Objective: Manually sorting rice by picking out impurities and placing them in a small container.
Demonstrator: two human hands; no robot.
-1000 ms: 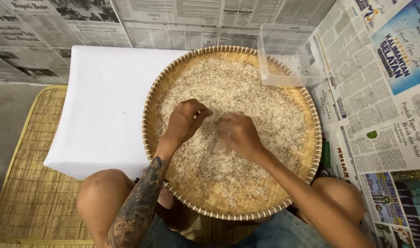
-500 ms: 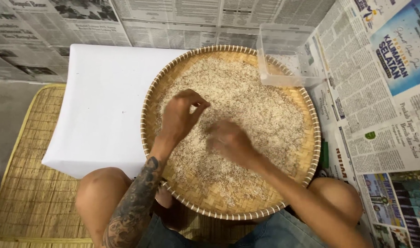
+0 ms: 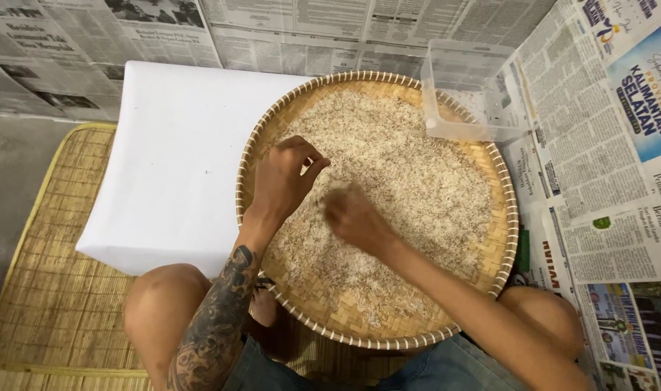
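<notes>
Left hand [image 3: 283, 181] bare, no rings or watch visible; left forearm covered in dense dark tattoo, swirling floral pattern from wrist up. Right hand [image 3: 356, 217] motion-blurred, bare; right forearm unmarked, no sleeve. Both knees bare. Blue denim shorts at frame bottom

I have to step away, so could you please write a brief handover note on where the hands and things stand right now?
Left hand: fingers bent, resting on the rice at the left of the round woven tray.
Right hand: blurred, on the rice mid-tray; grip unclear.
Clear plastic box sits at the tray's upper right rim and looks empty.
White sheet lies left of the tray.
Rice is spread across the tray.
</notes>
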